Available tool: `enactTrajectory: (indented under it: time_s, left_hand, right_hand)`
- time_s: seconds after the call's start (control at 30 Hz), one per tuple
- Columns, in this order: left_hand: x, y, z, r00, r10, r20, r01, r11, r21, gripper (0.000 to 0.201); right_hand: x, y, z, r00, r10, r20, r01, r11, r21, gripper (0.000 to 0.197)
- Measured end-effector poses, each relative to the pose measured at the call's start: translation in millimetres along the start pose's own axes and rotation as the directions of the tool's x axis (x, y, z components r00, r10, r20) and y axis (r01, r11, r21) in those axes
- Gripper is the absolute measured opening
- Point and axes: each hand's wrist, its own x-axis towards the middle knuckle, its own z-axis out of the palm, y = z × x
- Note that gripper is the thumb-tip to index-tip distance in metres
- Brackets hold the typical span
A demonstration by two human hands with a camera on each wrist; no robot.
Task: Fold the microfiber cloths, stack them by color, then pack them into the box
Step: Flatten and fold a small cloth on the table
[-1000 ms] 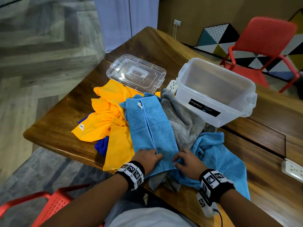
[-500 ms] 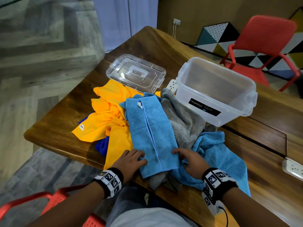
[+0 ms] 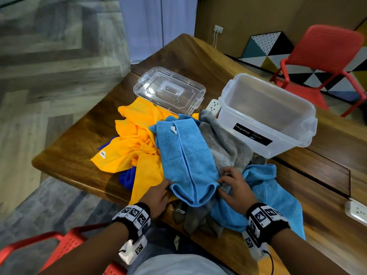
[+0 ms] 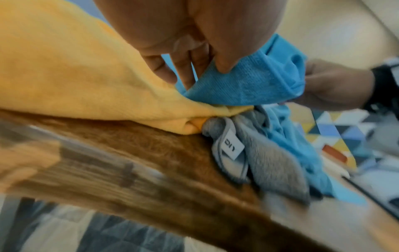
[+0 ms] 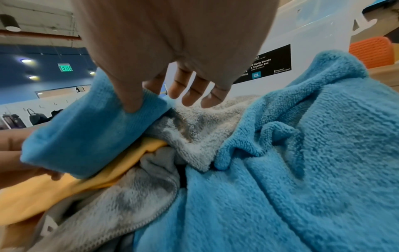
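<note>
A light blue cloth (image 3: 184,155), folded into a long strip, lies on top of the pile of cloths. My left hand (image 3: 158,193) pinches its near left corner (image 4: 237,85) between thumb and fingers. My right hand (image 3: 232,185) pinches the near right corner (image 5: 138,109), and the near end of the strip is lifted off the pile. Under it lie yellow cloths (image 3: 137,143), a grey cloth (image 3: 224,143), a second light blue cloth (image 3: 274,197) and a dark blue one (image 3: 127,175). The clear plastic box (image 3: 266,114) stands empty at the right.
The box's clear lid (image 3: 168,90) lies behind the pile. A white power strip (image 3: 355,213) sits at the table's right edge, another (image 3: 213,105) beside the box. Red chairs stand at the far right (image 3: 325,56) and under my left arm (image 3: 59,243). The wooden table's near edge (image 4: 151,162) runs below the cloths.
Both hands have moved from pressing the strip's middle to its two near corners. They now pinch those corners and have raised the near end off the pile.
</note>
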Motion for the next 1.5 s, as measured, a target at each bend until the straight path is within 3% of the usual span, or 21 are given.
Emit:
enactTrajectory:
  time_s: [0.1, 0.23, 0.33, 0.43, 0.5, 0.6, 0.7, 0.83, 0.9, 1.07, 1.17, 1.33, 1.43, 1.5]
  left_hand:
    - [8, -10, -6, 0.991, -0.126, -0.042, 0.117, 0.977, -0.18, 0.011]
    - [22, -22, -18, 0.971, -0.237, -0.037, 0.208, 0.909, -0.361, 0.008]
    - [32, -29, -24, 0.965, -0.261, -0.005, 0.236, 0.879, -0.414, 0.009]
    - [40, -31, -26, 0.966, -0.26, 0.007, 0.234, 0.856, -0.461, 0.007]
    - [42, -27, -30, 0.971, -0.239, 0.022, 0.221, 0.854, -0.47, 0.016]
    - [45, -25, -32, 0.979, -0.203, 0.021, 0.192, 0.881, -0.432, 0.044]
    - [49, -32, -34, 0.973, -0.229, -0.003, 0.214, 0.913, -0.348, 0.044]
    - [57, -48, -30, 0.964, -0.265, 0.008, 0.247, 0.886, -0.391, 0.075]
    - [61, -44, -34, 0.964, -0.265, 0.014, 0.252, 0.901, -0.354, 0.067]
    - [69, -33, -46, 0.98, -0.197, -0.017, 0.192, 0.968, -0.159, 0.022]
    - [73, -30, -47, 0.989, -0.134, -0.056, 0.126, 0.984, -0.129, 0.035]
    - [73, -27, -41, 0.982, -0.177, -0.065, 0.165, 0.972, -0.165, 0.025]
    - [74, -34, -42, 0.975, -0.22, -0.023, 0.203, 0.931, -0.305, 0.032]
    - [69, -33, -48, 0.973, -0.225, -0.054, 0.183, 0.891, -0.416, 0.044]
  right_hand:
    - [13, -7, -2, 1.0, 0.026, -0.017, -0.024, 0.996, 0.086, 0.011]
    - [32, -16, -2, 0.993, 0.08, -0.082, -0.067, 0.985, 0.156, 0.028]
    - [45, -21, 1, 0.985, 0.121, -0.121, -0.104, 0.985, 0.139, 0.013]
    - [58, -25, 4, 0.984, 0.166, -0.064, -0.159, 0.982, 0.105, 0.007]
    - [67, -24, 6, 0.98, 0.197, -0.003, -0.197, 0.98, 0.042, 0.006]
    - [76, -21, 6, 0.965, 0.254, 0.065, -0.253, 0.967, -0.017, 0.01]
    - [82, -21, 4, 0.956, 0.278, 0.093, -0.274, 0.96, -0.048, 0.016]
    - [84, -24, 3, 0.94, 0.323, 0.112, -0.313, 0.944, -0.1, 0.03]
    - [85, -25, 5, 0.937, 0.338, 0.086, -0.327, 0.937, -0.127, 0.027]
    - [84, -22, 8, 0.924, 0.382, 0.004, -0.379, 0.917, -0.126, 0.018]
    - [83, -18, 8, 0.935, 0.355, -0.001, -0.353, 0.93, -0.106, 0.014]
    - [79, -19, 10, 0.925, 0.381, 0.007, -0.379, 0.921, -0.088, 0.027]
    - [78, -26, 7, 0.905, 0.425, 0.038, -0.426, 0.905, 0.016, 0.025]
    - [74, -31, 7, 0.889, 0.445, 0.112, -0.458, 0.869, 0.189, 0.026]
